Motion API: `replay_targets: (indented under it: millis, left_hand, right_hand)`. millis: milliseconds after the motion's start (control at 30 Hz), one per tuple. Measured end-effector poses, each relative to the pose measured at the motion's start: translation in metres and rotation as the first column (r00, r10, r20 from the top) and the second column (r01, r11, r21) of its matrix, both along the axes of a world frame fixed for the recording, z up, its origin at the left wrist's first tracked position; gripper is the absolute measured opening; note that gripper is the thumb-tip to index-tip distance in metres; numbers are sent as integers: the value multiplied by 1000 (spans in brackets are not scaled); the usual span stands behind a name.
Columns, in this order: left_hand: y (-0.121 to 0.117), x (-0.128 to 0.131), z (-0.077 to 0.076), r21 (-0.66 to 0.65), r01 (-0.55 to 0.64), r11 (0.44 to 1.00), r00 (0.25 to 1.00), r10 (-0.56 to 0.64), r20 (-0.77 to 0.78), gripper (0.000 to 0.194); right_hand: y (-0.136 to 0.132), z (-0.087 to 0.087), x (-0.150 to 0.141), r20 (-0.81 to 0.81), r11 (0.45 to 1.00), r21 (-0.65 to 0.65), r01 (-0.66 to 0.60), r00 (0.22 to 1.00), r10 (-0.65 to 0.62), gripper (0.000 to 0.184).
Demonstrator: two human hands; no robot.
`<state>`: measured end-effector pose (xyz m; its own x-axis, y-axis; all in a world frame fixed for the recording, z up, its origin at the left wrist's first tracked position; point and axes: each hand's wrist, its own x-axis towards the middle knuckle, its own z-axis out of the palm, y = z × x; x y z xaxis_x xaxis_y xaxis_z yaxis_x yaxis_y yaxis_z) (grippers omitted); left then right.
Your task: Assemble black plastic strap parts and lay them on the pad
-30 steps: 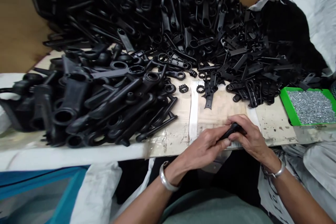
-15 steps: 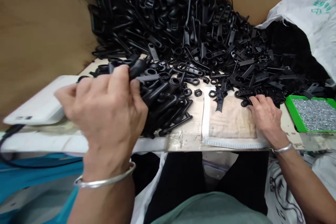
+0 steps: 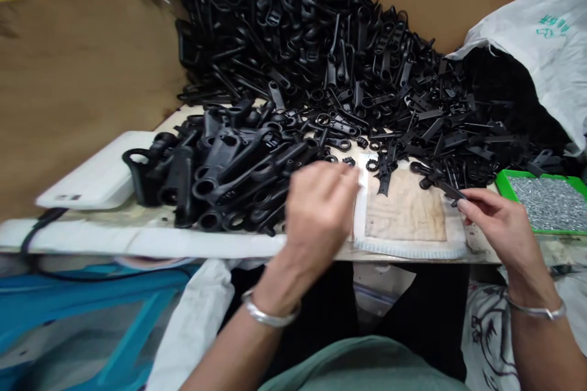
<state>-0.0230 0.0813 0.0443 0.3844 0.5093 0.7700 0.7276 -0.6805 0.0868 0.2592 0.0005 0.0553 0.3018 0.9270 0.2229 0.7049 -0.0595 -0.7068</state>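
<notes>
While the head view showed my right hand (image 3: 504, 229) pinching a flat black part (image 3: 451, 191) between thumb and fingers, its long axis sloped up-left from them, near the pad's (image 3: 406, 215) upper-right corner. That hand was nearer. My left hand (image 3: 321, 208), blurred and curled, was beside the pad's left edge; I could not tell whether it gripped anything. Since the earlier frame, it had shifted padward from the handle pile (image 3: 224, 162).

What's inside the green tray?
The green tray holds a heap of small silvery pieces, likely screws. Its floor and anything beneath them are covered, so can't be seen.
</notes>
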Motion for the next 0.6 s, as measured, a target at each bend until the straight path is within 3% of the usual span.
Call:
replay_targets:
  millis: [133,233,300,400,467,533,600]
  left_hand:
    - [-31,52,-25,-150,298,943,936,-319,-148,34]
    - [-30,73,-38,-220,349,911,922,-376,-93,37]
    - [-26,74,-42,-243,376,894,922,-387,3,36]
    - [-25,59,-44,-339,436,833,896,-366,252,38]
    - [-31,44,-42,-490,498,715,833,-238,499,39]
    - [-39,30,-40,-610,620,493,700,4,714,41]
    - [-46,18,-37,-587,763,271,535,245,809,43]
  right_hand:
    - [-14,-1,-28,131,990,111,-84,989,69,20]
    - [-14,-1,-42,-111,987,14,-163,980,164,22]
    - [-9,0,-46,-319,971,-67,-229,927,196,26]
    - [9,-2,-50,-394,935,-128,-330,883,257,31]
    - [31,-5,-57,-239,937,-113,-331,924,298,30]
    - [57,-9,-71,78,947,-68,-313,945,318,25]
    - [83,-12,-89,402,941,-97,-325,852,336,27]
